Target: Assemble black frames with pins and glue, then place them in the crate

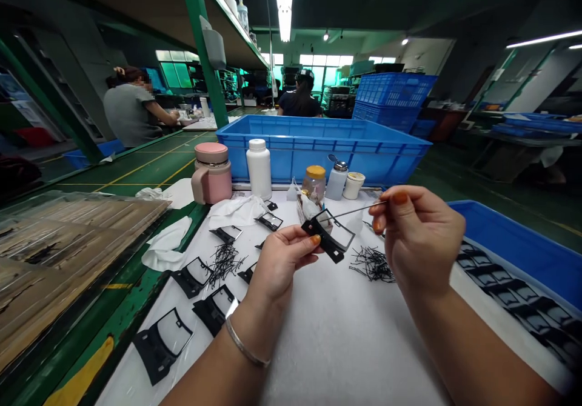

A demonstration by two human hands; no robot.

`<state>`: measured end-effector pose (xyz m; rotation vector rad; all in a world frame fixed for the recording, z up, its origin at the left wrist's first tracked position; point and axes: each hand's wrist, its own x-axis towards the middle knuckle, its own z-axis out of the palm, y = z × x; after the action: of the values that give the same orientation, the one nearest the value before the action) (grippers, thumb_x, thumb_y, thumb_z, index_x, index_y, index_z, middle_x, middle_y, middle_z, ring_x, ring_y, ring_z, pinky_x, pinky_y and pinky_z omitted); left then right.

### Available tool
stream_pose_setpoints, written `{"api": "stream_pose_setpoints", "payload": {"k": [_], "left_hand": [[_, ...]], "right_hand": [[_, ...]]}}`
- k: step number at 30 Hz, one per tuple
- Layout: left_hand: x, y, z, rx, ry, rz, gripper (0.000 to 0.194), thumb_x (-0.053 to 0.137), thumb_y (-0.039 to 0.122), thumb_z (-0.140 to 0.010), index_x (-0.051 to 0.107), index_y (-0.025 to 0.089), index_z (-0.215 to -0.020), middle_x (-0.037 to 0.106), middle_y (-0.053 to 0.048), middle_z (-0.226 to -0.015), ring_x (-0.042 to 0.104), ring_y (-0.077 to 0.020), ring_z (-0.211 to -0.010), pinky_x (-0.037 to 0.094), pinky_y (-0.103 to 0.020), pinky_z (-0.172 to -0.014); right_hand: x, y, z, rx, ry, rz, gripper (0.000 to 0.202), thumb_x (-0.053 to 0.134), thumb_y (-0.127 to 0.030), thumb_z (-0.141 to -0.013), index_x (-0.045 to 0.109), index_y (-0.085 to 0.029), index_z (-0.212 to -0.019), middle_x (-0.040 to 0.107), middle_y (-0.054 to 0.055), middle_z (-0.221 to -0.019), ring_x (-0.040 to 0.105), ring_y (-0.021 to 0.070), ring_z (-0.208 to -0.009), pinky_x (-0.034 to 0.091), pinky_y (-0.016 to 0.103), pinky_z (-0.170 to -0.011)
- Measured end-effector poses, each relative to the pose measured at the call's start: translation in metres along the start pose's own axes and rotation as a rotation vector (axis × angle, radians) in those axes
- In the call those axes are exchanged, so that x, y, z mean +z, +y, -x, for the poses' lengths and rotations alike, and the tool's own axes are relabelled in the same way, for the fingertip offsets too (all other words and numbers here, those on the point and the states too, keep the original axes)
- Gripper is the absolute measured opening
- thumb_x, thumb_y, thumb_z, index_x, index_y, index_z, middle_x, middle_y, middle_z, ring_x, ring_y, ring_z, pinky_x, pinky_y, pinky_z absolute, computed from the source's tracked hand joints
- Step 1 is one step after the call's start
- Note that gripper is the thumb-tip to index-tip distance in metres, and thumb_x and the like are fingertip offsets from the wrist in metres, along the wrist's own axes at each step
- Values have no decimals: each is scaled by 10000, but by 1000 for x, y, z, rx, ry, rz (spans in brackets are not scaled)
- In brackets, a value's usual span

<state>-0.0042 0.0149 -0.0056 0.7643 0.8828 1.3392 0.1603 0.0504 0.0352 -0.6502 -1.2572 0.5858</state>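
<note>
My left hand (284, 257) grips a black plastic frame part (335, 249) by its solid end, its clear window tilted up to the right. Between the thumb and fingers of my right hand (416, 230) is a thin metal rod (359, 210), whose far end reaches over the window's upper edge. Several similar black parts (159, 348) lie on the white work surface (339, 339) at the left. One pile of thin black strips (226, 265) rests among them, and another pile (371, 265) sits below the rod, beside my right hand.
A large blue crate (318, 151) stands behind a pink mug (212, 173), a white bottle (259, 169) and small jars. At right, a blue bin (522, 236) adjoins rows of black parts (513, 294). Two people sit farther back.
</note>
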Motion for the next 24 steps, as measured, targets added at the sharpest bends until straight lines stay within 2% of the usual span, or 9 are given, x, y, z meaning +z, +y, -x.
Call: {"api": "stream_pose_setpoints", "payload": {"k": [12, 19, 24], "left_hand": [[2, -3, 2, -61, -42, 0, 222, 824, 250, -657, 662, 125, -745, 680, -44, -784, 648, -127, -722, 475, -196, -647], [1, -3, 1, -43, -42, -5, 201, 802, 232, -686, 685, 126, -809, 679, -35, -801, 633, -97, -694, 483, -184, -652], [0, -3, 0, -41, -23, 5, 190, 802, 231, -684, 676, 131, -785, 681, -31, -789, 641, -103, -701, 485, -182, -645]], "right_hand": [[-1, 9, 1, 59, -34, 69, 189, 672, -373, -839, 682, -186, -814, 639, 8, -668, 546, 99, -487, 438, 235, -442], [-4, 7, -2, 66, -23, 24, 145, 670, -336, -844, 678, -199, -796, 627, 5, -657, 541, 103, -495, 435, 240, -441], [-7, 5, -2, 57, -32, 17, 127, 665, -310, -847, 672, -210, -770, 607, 7, -653, 548, 120, -519, 423, 252, -436]]}}
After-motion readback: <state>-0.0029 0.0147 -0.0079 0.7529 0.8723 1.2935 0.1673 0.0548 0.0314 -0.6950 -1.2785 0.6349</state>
